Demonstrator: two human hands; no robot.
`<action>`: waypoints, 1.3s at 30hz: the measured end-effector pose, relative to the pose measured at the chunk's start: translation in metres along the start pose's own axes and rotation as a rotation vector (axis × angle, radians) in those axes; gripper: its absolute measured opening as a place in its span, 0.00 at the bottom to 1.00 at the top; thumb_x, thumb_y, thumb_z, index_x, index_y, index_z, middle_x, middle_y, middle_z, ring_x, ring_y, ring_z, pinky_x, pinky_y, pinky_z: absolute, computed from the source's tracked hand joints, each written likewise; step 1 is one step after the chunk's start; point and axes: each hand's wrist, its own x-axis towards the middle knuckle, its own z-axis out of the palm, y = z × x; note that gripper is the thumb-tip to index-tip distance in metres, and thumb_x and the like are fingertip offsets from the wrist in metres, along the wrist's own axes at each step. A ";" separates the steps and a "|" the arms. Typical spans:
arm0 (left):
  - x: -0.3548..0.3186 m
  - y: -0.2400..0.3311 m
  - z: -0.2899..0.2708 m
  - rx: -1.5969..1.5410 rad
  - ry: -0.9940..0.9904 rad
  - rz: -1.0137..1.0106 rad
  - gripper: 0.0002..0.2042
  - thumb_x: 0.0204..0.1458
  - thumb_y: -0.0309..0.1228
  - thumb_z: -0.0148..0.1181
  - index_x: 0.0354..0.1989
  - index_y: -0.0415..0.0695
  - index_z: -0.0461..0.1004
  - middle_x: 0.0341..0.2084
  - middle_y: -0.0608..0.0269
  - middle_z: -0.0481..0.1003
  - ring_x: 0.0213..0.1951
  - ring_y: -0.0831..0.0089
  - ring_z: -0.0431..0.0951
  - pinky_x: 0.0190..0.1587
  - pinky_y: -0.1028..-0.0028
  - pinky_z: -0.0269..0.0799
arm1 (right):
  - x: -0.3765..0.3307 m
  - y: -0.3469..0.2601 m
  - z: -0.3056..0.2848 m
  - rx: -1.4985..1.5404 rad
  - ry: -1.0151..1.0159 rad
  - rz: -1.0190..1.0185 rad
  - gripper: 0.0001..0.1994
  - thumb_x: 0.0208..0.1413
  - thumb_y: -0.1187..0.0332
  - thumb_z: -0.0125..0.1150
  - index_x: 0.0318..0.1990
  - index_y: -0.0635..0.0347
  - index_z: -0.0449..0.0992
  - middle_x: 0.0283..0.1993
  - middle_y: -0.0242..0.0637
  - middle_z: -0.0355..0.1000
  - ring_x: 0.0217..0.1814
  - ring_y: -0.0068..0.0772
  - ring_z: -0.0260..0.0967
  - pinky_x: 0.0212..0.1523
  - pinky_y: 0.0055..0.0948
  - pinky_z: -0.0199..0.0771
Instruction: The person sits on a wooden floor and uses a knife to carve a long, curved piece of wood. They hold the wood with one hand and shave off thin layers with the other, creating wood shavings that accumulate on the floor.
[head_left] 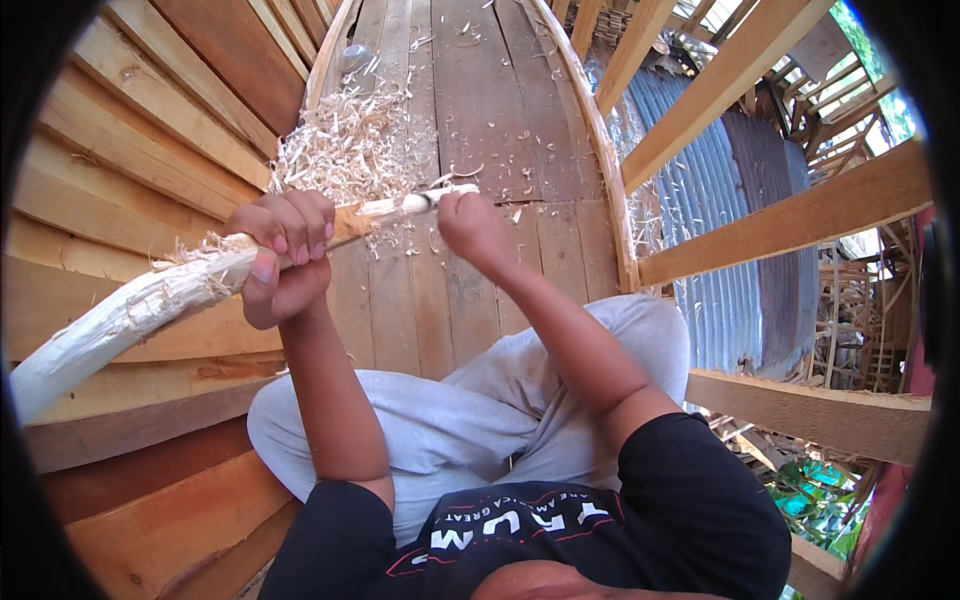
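A thick, curved wooden branch (150, 298), stripped pale with ragged fibres, runs from the lower left toward the middle. My left hand (285, 255) is wrapped round it, knuckles up. Beyond that hand a patch of orange-brown bark (350, 222) shows before the branch thins to a pale end. My right hand (470, 228) is closed in a fist at this thin end. A short dark knife blade (428, 197) lies across the wood beside the fist; the handle is hidden in my fingers.
Curled wood shavings (345, 145) pile on the plank floor (490, 110) beyond my hands. A small round, clear object (355, 58) lies farther off. A plank wall (120, 200) stands close at left. Wooden rails (790, 215) stand at right, with corrugated metal sheets (720, 220) below.
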 end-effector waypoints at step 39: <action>0.001 -0.006 0.000 0.016 0.055 0.009 0.08 0.46 0.35 0.50 0.27 0.46 0.60 0.17 0.68 0.59 0.20 0.75 0.59 0.29 0.72 0.56 | 0.040 0.050 0.018 0.059 0.018 0.043 0.26 0.59 0.57 0.35 0.33 0.73 0.77 0.38 0.63 0.73 0.43 0.65 0.70 0.50 0.53 0.66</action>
